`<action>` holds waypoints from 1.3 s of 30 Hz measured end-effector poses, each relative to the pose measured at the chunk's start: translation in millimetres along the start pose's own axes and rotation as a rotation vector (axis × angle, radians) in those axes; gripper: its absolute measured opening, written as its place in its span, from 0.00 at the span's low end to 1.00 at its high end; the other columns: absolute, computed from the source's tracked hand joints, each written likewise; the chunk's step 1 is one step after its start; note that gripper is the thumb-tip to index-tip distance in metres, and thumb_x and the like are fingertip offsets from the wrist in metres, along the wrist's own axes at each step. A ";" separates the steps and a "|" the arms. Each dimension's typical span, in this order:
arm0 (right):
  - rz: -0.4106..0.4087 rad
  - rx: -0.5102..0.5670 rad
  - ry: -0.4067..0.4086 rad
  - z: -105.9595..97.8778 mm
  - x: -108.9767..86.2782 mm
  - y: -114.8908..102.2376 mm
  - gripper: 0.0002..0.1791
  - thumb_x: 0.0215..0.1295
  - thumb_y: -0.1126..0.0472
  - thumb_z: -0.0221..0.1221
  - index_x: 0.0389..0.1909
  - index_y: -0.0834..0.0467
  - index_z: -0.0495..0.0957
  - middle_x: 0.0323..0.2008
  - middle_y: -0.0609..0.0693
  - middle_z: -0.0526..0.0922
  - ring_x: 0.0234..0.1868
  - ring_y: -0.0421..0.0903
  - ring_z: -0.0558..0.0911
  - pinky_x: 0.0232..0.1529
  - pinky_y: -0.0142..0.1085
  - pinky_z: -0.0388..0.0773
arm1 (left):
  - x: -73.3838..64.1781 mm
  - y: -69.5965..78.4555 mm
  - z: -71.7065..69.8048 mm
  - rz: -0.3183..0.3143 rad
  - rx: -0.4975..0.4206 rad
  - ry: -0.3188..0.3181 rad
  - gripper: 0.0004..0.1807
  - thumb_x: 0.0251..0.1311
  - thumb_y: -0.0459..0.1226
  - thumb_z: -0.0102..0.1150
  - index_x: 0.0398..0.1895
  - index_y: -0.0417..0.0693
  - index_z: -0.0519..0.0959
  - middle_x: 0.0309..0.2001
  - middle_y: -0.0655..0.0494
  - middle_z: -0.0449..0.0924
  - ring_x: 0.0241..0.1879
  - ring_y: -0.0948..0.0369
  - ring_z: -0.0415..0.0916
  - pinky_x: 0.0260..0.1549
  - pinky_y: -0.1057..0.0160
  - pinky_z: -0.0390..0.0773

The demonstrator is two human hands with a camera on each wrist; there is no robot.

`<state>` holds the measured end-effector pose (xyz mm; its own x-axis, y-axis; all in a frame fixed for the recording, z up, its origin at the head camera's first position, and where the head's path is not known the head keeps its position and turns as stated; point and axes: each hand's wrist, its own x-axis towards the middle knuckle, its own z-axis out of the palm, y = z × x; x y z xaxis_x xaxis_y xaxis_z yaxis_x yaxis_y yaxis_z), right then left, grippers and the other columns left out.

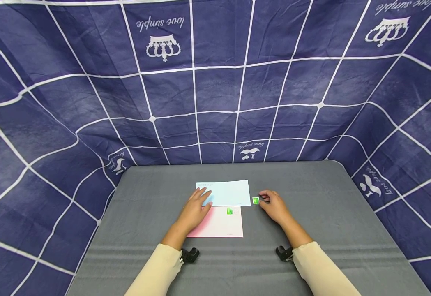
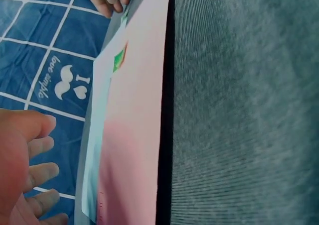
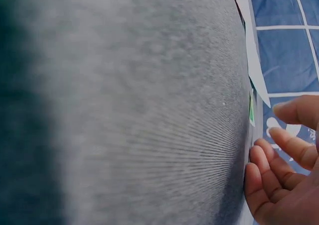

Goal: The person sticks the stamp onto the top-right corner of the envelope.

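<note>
A light blue envelope (image 1: 230, 193) lies on the grey table, its lower edge meeting a white-and-pink envelope (image 1: 219, 226). My left hand (image 1: 194, 211) is over the blue envelope's left end and the pink one's upper left corner. Its fingers are spread in the left wrist view, holding nothing; whether they touch paper I cannot tell. A loose green stamp (image 1: 256, 200) lies just right of the blue envelope. Beside it is my right hand (image 1: 275, 209), fingers loosely bent, thumb apart from the stamp in the right wrist view. Another green stamp (image 1: 229, 211) sits on the pink envelope's upper right.
The grey tabletop (image 1: 156, 185) extends around the envelopes. A dark blue cloth (image 1: 215, 90) with white lines stands behind and at both sides. Black wrist straps (image 1: 190, 255) sit on both forearms.
</note>
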<state>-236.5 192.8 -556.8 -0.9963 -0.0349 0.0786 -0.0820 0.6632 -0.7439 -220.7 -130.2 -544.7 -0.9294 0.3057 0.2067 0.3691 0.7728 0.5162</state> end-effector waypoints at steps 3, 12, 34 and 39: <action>0.021 -0.018 -0.017 1.2 3.3 1.5 0.16 0.62 0.65 0.64 0.51 0.63 0.81 0.46 0.58 0.82 0.47 0.53 0.81 0.54 0.46 0.77 | 2.9 -1.0 1.8 -0.029 0.011 -0.030 0.27 0.72 0.46 0.55 0.71 0.48 0.73 0.74 0.42 0.67 0.77 0.40 0.57 0.74 0.38 0.60; 0.042 -0.058 -0.045 4.2 10.9 2.9 0.12 0.60 0.63 0.65 0.44 0.62 0.81 0.38 0.54 0.79 0.39 0.47 0.77 0.44 0.37 0.72 | 13.1 -3.2 6.3 -0.066 0.042 -0.094 0.27 0.72 0.46 0.55 0.70 0.48 0.73 0.75 0.44 0.65 0.78 0.42 0.54 0.75 0.41 0.60; 0.032 -0.060 -0.066 4.1 13.7 4.3 0.10 0.58 0.61 0.69 0.33 0.61 0.77 0.31 0.52 0.74 0.33 0.45 0.73 0.38 0.35 0.68 | 18.7 -11.6 14.7 -0.083 0.105 -0.157 0.27 0.71 0.46 0.56 0.69 0.45 0.74 0.74 0.42 0.66 0.78 0.42 0.56 0.76 0.43 0.58; 0.050 -0.023 -0.053 4.9 15.9 7.2 0.06 0.59 0.65 0.65 0.33 0.63 0.79 0.31 0.53 0.76 0.31 0.42 0.74 0.35 0.31 0.70 | 20.6 -11.0 14.0 -0.097 0.096 -0.166 0.28 0.71 0.46 0.57 0.70 0.46 0.73 0.75 0.41 0.64 0.78 0.42 0.55 0.76 0.42 0.58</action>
<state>-253.0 193.3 -564.2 -0.9992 -0.0402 0.0059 -0.0317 0.6819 -0.7307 -244.0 -124.6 -557.8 -0.9511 0.3085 0.0155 0.2830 0.8501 0.4441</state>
